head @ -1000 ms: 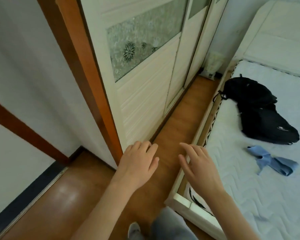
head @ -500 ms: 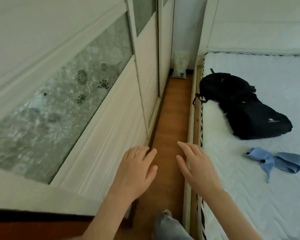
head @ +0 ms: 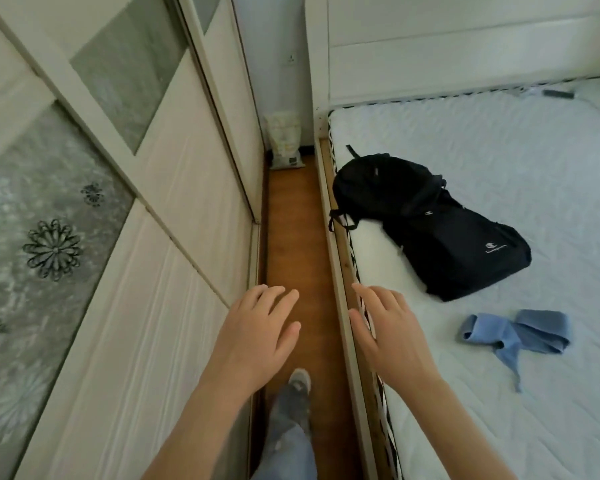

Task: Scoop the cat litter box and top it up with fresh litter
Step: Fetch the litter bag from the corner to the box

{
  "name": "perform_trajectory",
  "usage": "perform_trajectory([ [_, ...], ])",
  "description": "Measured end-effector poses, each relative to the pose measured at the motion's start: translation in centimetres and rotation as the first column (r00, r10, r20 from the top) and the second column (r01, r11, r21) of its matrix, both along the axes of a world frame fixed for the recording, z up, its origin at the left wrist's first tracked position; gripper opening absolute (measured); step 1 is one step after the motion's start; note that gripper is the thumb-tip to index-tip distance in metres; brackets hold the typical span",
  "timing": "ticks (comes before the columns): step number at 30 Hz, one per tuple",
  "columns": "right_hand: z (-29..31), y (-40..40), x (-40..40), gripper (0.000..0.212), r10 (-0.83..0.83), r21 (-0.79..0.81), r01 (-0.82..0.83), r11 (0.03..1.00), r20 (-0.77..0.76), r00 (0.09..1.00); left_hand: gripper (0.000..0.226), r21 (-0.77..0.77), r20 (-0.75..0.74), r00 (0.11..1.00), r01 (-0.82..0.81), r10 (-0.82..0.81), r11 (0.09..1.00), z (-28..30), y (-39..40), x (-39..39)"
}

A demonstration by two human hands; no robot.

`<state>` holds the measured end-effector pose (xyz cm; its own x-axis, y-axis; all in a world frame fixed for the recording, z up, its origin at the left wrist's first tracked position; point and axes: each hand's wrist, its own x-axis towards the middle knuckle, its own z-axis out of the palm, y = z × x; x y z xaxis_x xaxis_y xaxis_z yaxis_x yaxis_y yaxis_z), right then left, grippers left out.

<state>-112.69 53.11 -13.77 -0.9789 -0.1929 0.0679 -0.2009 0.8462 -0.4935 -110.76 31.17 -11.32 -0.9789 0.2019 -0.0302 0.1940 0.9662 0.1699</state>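
Observation:
A pale bag, possibly litter [head: 285, 140], stands upright on the floor at the far end of a narrow wooden-floored gap, against the wall. My left hand [head: 257, 336] is held out in front of me over the gap, fingers relaxed, holding nothing. My right hand [head: 388, 332] is held out beside it over the bed's edge, fingers spread and empty. No litter box or scoop is in view.
A white sliding wardrobe [head: 146, 237] with frosted glass panels lines the left side. The bed [head: 499, 375] on the right carries a black backpack [head: 430, 223] and a blue cloth [head: 513, 336]. My leg and shoe [head: 293, 403] stand in the gap.
I have moved from the doorway into the gap between wardrobe and bed. The pale bag at the far end appears closer and more central. Both hands stay out in front, empty.

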Motion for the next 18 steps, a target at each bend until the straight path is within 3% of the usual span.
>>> perform_trajectory([
  [10, 1.2, -5.9, -23.0, 0.044, -0.069, 0.052, 0.073, 0.996, -0.085, 0.994, 0.057, 0.039, -0.106, 0.994, 0.035, -0.031, 0.999, -0.4, -5.6, -24.5],
  [18, 3.0, -9.2, -39.6, 0.043, -0.028, 0.095, 0.042, 0.995, -0.142, 0.989, 0.055, 0.072, -0.140, 0.990, 0.002, 0.008, 0.997, 1.0, -8.3, -40.4],
])
